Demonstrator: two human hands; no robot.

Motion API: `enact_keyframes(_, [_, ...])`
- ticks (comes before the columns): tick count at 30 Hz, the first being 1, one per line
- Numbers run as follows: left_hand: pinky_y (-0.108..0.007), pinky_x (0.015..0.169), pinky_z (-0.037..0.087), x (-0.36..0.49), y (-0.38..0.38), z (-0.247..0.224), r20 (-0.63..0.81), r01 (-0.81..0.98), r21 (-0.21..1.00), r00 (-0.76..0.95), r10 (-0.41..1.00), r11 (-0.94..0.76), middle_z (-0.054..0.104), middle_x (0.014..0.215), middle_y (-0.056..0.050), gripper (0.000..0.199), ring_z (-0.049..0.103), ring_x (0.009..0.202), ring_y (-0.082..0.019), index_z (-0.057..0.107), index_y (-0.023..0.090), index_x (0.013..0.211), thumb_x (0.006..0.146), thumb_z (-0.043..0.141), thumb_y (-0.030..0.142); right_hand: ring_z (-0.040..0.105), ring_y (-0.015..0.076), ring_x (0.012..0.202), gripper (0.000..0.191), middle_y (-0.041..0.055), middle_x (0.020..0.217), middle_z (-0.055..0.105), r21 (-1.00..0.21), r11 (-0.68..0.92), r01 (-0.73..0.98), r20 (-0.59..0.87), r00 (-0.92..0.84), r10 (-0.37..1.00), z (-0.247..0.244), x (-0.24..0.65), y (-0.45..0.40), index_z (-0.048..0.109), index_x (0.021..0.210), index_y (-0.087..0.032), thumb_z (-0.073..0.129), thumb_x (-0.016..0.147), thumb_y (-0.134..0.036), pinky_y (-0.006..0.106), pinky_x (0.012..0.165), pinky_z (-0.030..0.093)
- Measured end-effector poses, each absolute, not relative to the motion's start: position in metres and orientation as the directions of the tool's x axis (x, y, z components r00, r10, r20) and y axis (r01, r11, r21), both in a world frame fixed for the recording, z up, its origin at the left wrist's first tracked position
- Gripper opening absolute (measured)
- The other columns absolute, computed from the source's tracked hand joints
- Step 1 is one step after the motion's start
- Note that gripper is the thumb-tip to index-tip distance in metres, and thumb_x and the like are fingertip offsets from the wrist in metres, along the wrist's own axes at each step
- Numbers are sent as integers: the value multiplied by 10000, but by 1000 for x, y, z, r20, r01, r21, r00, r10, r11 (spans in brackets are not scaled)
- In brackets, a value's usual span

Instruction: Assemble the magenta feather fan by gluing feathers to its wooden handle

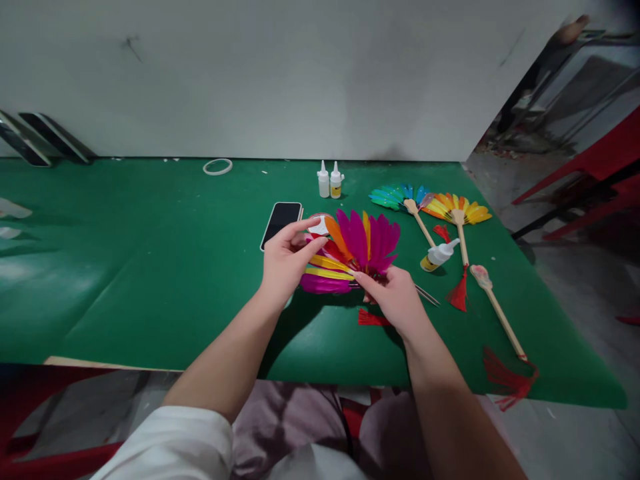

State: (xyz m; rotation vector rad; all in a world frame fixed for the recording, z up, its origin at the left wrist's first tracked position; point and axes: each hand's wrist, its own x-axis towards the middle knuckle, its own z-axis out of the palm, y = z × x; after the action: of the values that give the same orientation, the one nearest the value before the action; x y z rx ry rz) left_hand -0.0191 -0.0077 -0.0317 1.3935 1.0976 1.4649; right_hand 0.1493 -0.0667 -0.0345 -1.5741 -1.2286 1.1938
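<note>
A feather fan (361, 243) with magenta, orange, yellow and red feathers is held up over the green table. My right hand (397, 297) grips it near the feather bases, thumb on top; its other fingers are mostly hidden underneath. My left hand (286, 260) is at the fan's left side, thumb and forefinger closing around a red feather (334, 251). Metal tweezers (427, 295) stick out to the right from behind my right hand. A red tassel (373, 319) hangs or lies below the fan; which one I cannot tell.
A phone (281, 223) lies left of a round white-topped item (320, 225). Two glue bottles (330, 181) stand behind; another glue bottle (440, 255) leans at right. Beyond are a blue-green feather fan (400, 197), a yellow-orange fan (460, 210) and a bare fan handle (500, 313).
</note>
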Motion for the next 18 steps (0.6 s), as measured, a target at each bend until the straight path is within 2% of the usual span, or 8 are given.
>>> enact_keyframes(3, [-194,512,439,-19,-8,-31,286,43,958,-80,955,-283,556,570,41,304,501,515,-71,674,194,940,645,718,257,549,140,461,341,17,525,580,-925,-184,334,-159,101,982,-38,149,-66,620,762,-113,600,705,-449,242,453,410])
enact_keyframes(8, [-203,557,450,-18,-8,-32,293,97,955,-129,947,-282,631,651,6,173,541,567,-86,682,164,752,638,720,287,547,148,477,352,38,557,596,-894,-143,425,-124,71,990,-40,149,-67,615,741,-119,585,715,-469,252,454,404])
enact_keyframes(18, [-184,526,458,-18,-8,-31,239,4,971,-108,965,-241,614,599,23,173,558,536,-82,669,167,740,635,729,291,500,101,432,320,-34,471,513,-947,-289,139,-289,26,957,-38,149,-67,594,811,-133,632,695,-428,218,431,433])
